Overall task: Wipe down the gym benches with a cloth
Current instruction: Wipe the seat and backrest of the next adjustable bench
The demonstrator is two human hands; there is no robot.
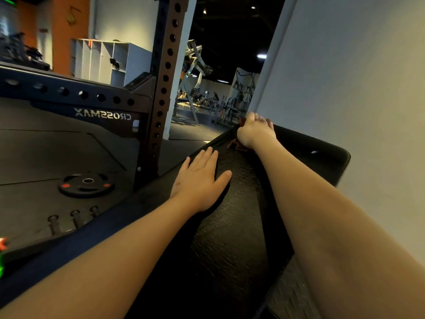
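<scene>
Right grip (255, 130): fingers curled round the brown cloth (238, 145), at the far end of the surface (230, 226).
Left grip (200, 180): flat, fingers straight, resting on the surface nearer the camera.
Around: rack upright (161, 88) and weight plate (86, 184) to the left; wall (345, 88) close on the right.

Grey wall (345, 65), dark floor (57, 146), perhaps lockers (103, 58)
</scene>
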